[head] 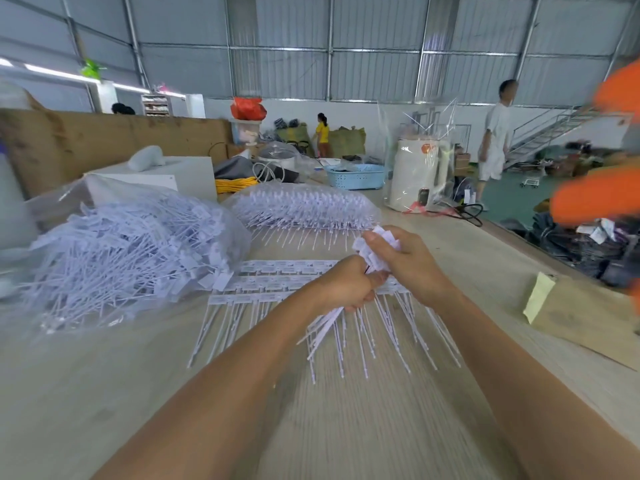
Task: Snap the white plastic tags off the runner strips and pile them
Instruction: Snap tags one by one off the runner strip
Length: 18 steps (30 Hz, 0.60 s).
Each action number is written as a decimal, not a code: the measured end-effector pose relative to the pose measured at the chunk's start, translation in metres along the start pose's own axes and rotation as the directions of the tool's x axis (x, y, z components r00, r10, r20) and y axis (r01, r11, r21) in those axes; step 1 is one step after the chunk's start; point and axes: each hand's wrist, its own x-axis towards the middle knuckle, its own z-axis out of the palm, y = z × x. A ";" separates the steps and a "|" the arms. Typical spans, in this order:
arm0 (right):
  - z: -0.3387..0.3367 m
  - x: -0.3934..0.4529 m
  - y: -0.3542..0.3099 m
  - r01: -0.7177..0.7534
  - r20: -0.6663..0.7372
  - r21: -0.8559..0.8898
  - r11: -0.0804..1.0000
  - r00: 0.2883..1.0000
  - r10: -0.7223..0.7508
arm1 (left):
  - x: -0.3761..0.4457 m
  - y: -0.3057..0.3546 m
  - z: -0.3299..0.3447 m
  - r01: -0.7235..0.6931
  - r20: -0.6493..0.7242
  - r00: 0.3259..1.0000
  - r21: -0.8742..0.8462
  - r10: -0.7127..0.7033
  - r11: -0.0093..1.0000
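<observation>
A blue basket [355, 176] sits beside a white kettle [417, 174] (plastic-wrapped) on the far table [346, 427].

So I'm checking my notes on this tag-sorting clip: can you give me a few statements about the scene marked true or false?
1. Both hands grip one bunch of white tags. True: left hand, right hand.
2. The loose tag pile lies on the person's right. False: on their left.
3. Runner strips lie flat on the table. True.
4. The blue basket sits beside the hands. False: far across the table.
</observation>
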 end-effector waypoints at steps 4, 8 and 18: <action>0.006 0.001 0.000 0.056 -0.130 -0.147 0.988 0.989 -0.075 | -0.014 -0.002 -0.003 -0.041 -0.039 0.998 0.018 0.042 0.999; 0.019 0.000 -0.002 0.018 -0.152 -0.149 0.989 0.988 -0.041 | -0.042 -0.008 -0.020 -0.063 -0.096 0.993 0.116 0.075 0.991; 0.155 -0.004 -0.064 0.096 0.259 -0.045 0.994 0.963 -0.082 | -0.168 -0.065 -0.106 -0.021 -0.326 0.928 0.437 0.180 0.899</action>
